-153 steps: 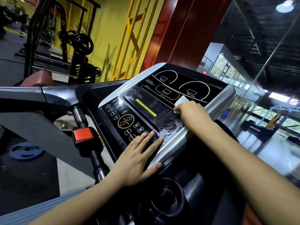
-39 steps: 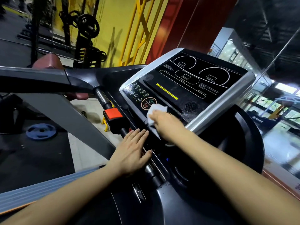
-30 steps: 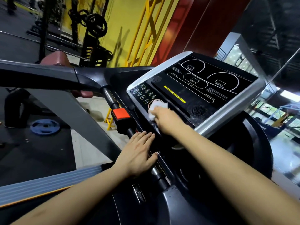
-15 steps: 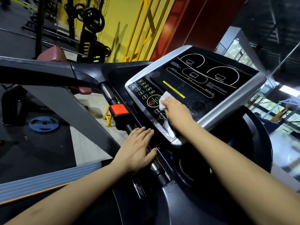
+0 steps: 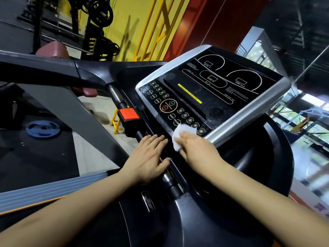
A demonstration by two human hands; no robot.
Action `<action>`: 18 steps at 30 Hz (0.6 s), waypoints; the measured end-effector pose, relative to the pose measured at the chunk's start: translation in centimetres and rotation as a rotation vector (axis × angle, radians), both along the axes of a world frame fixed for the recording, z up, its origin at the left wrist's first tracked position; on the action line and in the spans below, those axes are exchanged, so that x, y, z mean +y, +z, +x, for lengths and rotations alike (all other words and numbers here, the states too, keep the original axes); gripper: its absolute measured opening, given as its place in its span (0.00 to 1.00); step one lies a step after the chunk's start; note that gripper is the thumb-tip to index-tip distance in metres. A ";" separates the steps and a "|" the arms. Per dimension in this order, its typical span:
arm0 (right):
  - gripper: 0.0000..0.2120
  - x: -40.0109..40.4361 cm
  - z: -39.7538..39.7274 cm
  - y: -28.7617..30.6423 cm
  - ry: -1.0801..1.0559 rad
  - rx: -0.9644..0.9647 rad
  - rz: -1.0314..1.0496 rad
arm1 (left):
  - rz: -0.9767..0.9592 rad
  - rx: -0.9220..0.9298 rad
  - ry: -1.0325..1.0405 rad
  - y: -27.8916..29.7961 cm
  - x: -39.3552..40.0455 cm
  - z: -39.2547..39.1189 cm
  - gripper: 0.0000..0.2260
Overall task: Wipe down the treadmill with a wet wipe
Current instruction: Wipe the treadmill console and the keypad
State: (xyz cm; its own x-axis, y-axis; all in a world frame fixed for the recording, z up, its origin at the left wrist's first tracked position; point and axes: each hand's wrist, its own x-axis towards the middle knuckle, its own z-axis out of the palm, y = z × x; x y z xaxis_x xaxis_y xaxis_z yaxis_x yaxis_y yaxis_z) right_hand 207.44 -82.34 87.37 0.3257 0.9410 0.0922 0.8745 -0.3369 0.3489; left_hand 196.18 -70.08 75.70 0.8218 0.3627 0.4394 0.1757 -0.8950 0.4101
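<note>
The treadmill console (image 5: 210,90) is a black panel with a silver rim, tilted toward me, with round buttons along its near-left strip. A white wet wipe (image 5: 179,135) lies pressed on the console's near corner, just below the lowest buttons. My right hand (image 5: 197,150) holds the wipe down with its fingers. Beside it, my left hand (image 5: 149,155) rests flat, fingers together, on the black bar below the console. The part of the wipe under my right hand is hidden.
A red safety clip (image 5: 128,114) sits on the handlebar left of the console. A grey handrail (image 5: 53,73) crosses the upper left. A blue weight plate (image 5: 42,129) lies on the floor. A weight rack (image 5: 99,22) stands behind. A glass wall (image 5: 302,113) is on the right.
My right hand has slid the wipe down the button strip from the start/stop buttons to the console's near corner. My left hand has stayed on the bar.
</note>
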 end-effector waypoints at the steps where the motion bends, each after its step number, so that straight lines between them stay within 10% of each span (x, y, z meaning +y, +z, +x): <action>1: 0.14 1.0 0.7 0.6 -0.044 -0.034 0.054 | -0.003 -0.003 -0.008 0.1 0.0 0.0 0.38; 9: 0.07 8.1 3.0 3.7 -0.199 0.001 0.139 | -0.006 -0.024 -0.093 2.0 -0.9 0.7 0.38; 18: 0.10 -2.7 2.0 3.1 -0.186 -0.167 0.261 | 0.009 -0.041 -0.068 1.0 -1.6 1.1 0.36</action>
